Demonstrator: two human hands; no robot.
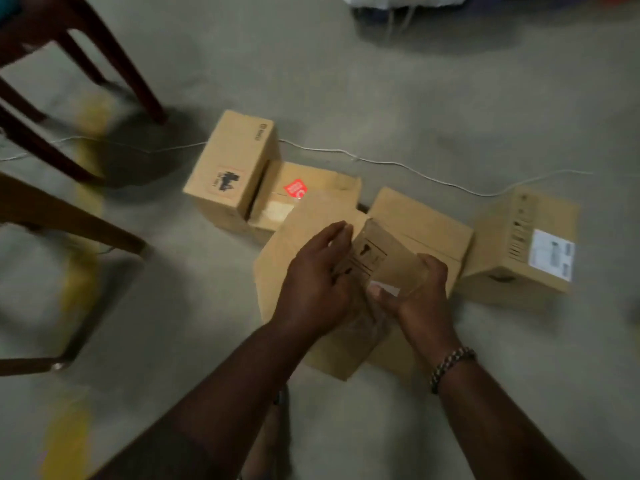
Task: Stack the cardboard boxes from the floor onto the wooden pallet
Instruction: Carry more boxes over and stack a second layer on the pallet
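Both hands – left hand [313, 278], right hand [419, 296] – clamp one small box [384, 258]; approx 5 boxes on floor [381, 81], 12 o'clock. No pallet visible – nothing stacked.

far-left box [231, 170]: black pictogram in a red-edged square, small logo near far top edge, lettering too blurred to read | box behind it [304, 192]: red sticker, white print unreadable | right box [526, 244]: white label with barcode-like marks, illegible | held box [377, 261]: black handling symbols, no readable words
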